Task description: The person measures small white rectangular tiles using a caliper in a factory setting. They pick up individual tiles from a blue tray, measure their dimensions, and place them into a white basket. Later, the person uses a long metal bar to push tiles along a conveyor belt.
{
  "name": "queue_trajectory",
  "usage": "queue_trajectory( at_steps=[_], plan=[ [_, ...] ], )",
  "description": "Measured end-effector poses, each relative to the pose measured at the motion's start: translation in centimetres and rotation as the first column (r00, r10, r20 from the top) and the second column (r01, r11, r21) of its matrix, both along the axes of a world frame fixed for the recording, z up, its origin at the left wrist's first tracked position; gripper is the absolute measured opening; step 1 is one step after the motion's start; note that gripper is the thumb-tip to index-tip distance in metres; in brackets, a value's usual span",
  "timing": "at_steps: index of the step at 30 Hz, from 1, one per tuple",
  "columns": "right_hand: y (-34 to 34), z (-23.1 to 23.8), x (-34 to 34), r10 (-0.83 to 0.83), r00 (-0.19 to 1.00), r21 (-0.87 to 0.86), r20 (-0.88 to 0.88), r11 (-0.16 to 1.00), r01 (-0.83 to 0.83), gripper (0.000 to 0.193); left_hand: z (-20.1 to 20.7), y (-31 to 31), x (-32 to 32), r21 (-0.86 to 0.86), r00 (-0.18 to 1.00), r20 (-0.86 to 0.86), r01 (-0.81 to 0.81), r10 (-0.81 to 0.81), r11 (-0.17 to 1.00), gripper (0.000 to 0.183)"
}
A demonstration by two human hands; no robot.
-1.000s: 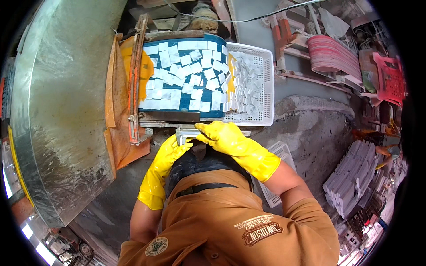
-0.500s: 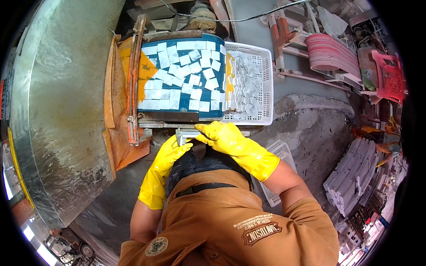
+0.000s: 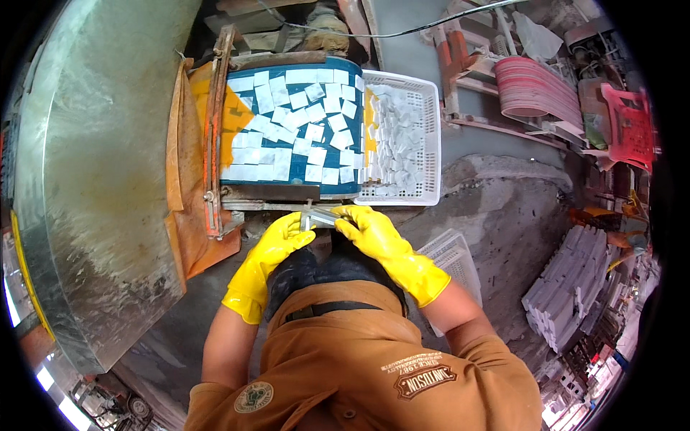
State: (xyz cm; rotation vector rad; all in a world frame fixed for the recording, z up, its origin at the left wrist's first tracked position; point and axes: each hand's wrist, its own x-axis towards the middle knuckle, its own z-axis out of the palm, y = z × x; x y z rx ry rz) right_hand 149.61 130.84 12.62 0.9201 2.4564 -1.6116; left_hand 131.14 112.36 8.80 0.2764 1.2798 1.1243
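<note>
Close to my body, in front of the belt's near edge, I hold a silvery metal caliper (image 3: 323, 216). My right hand (image 3: 374, 231), in a yellow rubber glove, is closed round its bar. My left hand (image 3: 278, 244), gloved the same way, pinches at its jaw end; whether a small tile sits between those fingers is too small to tell. Just beyond lies a blue conveyor belt (image 3: 244, 124) with many white tile pieces (image 3: 279, 92) scattered over it. At its right end a white plastic basket (image 3: 433, 136) holds a heap of such pieces.
A big greenish-grey metal housing (image 3: 108, 179) stands at the left, beside orange flaps (image 3: 188, 244). Another white crate (image 3: 460, 266) lies by my right arm. Farther right are stacked pale slabs (image 3: 564, 280), pink-edged stacked pieces (image 3: 539, 90) and a red crate (image 3: 627, 126). A cable (image 3: 402, 32) crosses the top.
The caliper has tilted and shifted slightly right, its jaw end now between my hands. My right hand has drawn a little lower; my left fingers have moved up slightly at the jaws.
</note>
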Motion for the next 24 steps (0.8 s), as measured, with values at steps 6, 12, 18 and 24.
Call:
queue_trajectory(
  at_steps=[6,12,18,24],
  plan=[
    [0.7,-3.1,4.1,-0.56,0.814,-0.516,0.153,0.658,0.549,0.033,-3.4,3.6,-0.7,-0.126,0.984,-0.057,0.161,-0.169,0.979,0.042],
    [2.2,-2.4,10.6,-0.63,0.727,-0.402,0.272,0.612,0.681,0.028,-13.1,7.1,-4.1,-0.248,0.899,-0.438,-0.136,0.014,0.959,0.066],
    [-1.3,-3.3,17.3,-0.696,0.621,-0.39,0.36,0.493,0.778,0.024,-9.2,9.8,-7.6,-0.506,0.364,-0.822,-0.117,-0.437,0.854,0.082],
    [-5.1,-3.1,19.8,-0.687,0.566,-0.338,0.457,0.454,0.824,0.03,-9.4,9.5,-8.0,-0.764,0.273,-0.64,-0.124,-0.718,0.633,0.099]
  ],
)
